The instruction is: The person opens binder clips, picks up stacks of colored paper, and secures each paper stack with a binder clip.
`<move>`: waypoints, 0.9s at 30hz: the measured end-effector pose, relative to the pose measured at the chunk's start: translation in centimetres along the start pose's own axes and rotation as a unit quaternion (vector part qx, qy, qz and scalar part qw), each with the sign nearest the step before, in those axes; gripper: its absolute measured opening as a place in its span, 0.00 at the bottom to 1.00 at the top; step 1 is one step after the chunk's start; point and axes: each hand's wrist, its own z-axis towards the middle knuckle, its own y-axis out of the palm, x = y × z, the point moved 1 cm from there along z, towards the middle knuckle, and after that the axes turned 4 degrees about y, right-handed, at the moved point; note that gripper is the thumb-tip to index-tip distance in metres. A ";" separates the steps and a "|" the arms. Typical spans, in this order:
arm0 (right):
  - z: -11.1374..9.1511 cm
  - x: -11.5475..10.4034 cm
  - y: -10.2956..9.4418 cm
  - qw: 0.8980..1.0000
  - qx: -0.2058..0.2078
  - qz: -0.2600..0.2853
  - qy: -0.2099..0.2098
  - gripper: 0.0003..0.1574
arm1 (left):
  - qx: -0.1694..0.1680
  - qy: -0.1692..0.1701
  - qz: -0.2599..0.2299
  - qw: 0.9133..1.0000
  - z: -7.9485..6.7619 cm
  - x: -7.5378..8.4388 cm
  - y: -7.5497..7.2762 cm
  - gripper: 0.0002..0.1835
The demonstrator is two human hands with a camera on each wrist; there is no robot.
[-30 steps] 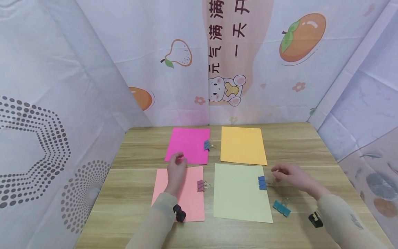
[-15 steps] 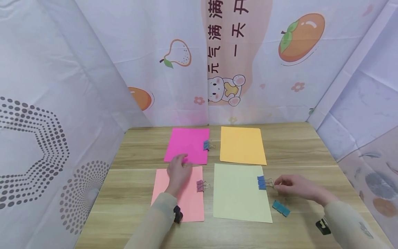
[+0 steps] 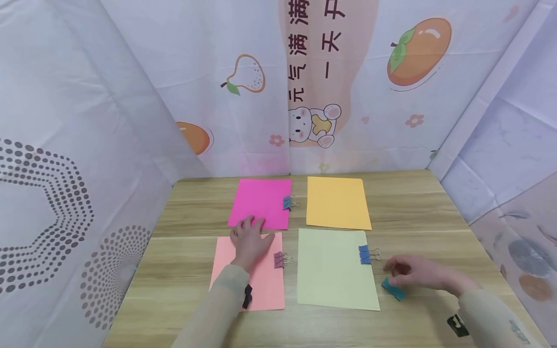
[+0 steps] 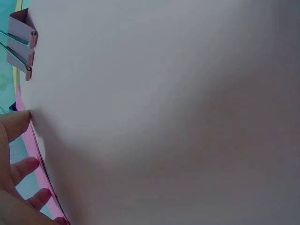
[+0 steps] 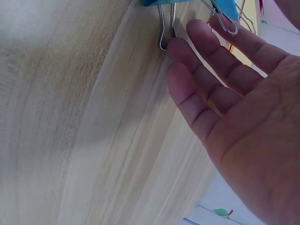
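Observation:
My left hand [image 3: 250,244] rests with spread fingers at the far edge of the salmon-pink paper [image 3: 267,290]; in the left wrist view its fingertips [image 4: 28,164] lie along that edge. A mauve binder clip [image 3: 278,260] grips this paper's right side. Over at the right, my right hand [image 3: 415,273] hovers beside a loose teal binder clip [image 3: 394,291] on the table. The right wrist view has its fingers [image 5: 201,35] loosely extended near the clip's wire handles [image 5: 162,28]; the thumb is mostly out of that view. A blue binder clip [image 3: 364,254] bites the pale green paper [image 3: 332,270].
Farther back lie a magenta paper [image 3: 258,200], with a teal-blue binder clip [image 3: 286,202] on its right edge, and an orange-yellow paper [image 3: 337,203] without a clip. Patterned curtains [image 3: 243,130] enclose the wooden table [image 3: 404,198] at the back and sides.
My right hand has come nearer to me, from beside the blue clip down to the loose teal one. The left hand's fingers have spread out over the pink paper's far edge.

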 end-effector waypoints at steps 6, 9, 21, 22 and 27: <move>-0.3 0.1 -0.1 1.000 0.014 -0.021 -0.006 0.28 | 0.000 0.003 0.012 1.000 0.1 -0.4 0.2 0.35; -0.4 0.3 -0.1 0.998 0.032 -0.055 0.004 0.29 | 0.001 0.006 0.013 1.000 0.1 -0.5 0.3 0.35; -0.5 1.5 0.2 0.996 0.019 -0.074 0.039 0.18 | -0.003 0.010 0.015 1.000 -0.4 -0.3 0.0 0.35; -0.6 1.6 0.2 0.997 0.020 -0.074 0.033 0.17 | -0.004 0.010 0.016 1.000 -0.4 -0.3 0.0 0.35; -0.8 1.9 0.5 0.997 0.026 -0.066 0.012 0.13 | -0.011 0.006 0.019 1.000 -0.3 -0.3 0.1 0.35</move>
